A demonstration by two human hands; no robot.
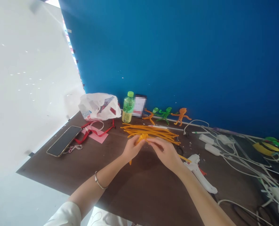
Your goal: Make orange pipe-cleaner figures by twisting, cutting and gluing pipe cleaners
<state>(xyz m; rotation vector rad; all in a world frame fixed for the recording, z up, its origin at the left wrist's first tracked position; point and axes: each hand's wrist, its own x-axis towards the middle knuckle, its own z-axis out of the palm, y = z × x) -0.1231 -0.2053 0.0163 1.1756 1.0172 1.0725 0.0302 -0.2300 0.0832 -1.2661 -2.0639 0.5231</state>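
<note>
A blue wall point(177, 56) rises behind a dark wooden table point(59, 169). White cables point(243, 153) sprawl across the table's right side, and a white glue gun point(198, 172) lies near the middle of the table's front edge. A plastic bag point(98, 106), a phone point(64, 141) and a green-capped bottle point(128, 108) sit toward the left, and three small pipe-cleaner figures point(167, 115) stand along the wall. A loose pile of orange pipe cleaners point(151, 133) lies just ahead of the hands. The left hand point(131, 149) and the right hand point(164, 153) both pinch a twisted orange bundle point(141, 139) between their fingers, just in front of the pile. A thin bangle point(99, 181) circles the left wrist.
</note>
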